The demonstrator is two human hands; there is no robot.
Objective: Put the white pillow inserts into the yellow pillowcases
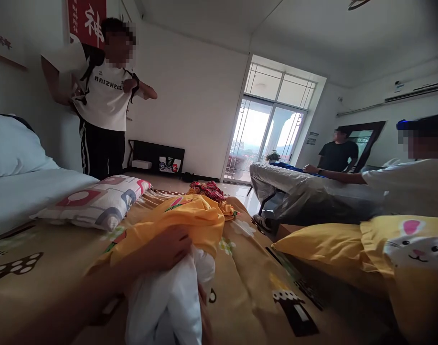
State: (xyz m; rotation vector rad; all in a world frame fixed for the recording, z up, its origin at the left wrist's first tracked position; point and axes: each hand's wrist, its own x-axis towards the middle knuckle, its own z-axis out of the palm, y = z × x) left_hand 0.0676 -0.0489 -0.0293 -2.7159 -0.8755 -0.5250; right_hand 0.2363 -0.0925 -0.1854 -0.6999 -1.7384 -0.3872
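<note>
My left hand [173, 247] reaches in from the lower left, its fingers curled on the edge of a yellow pillowcase [200, 215] with a pink and green print. Below the hand, a white pillow [164, 302] bulges toward me, its far end up against the pillowcase. How deep it sits inside is hidden. A narrow strip of skin shows beside the white pillow, perhaps my right arm; the fingers there are hidden. Both pieces lie on a brown-yellow patterned bed sheet [240, 292].
A patterned pillow [96, 201] lies left, near white bedding [14, 148]. Red plaid cloth [211, 189] is beyond the pillowcase. On the right rests a yellow rabbit-print pillow [412, 254]. One person [107, 96] stands at the left; two more are near a plastic-wrapped bed [294, 187].
</note>
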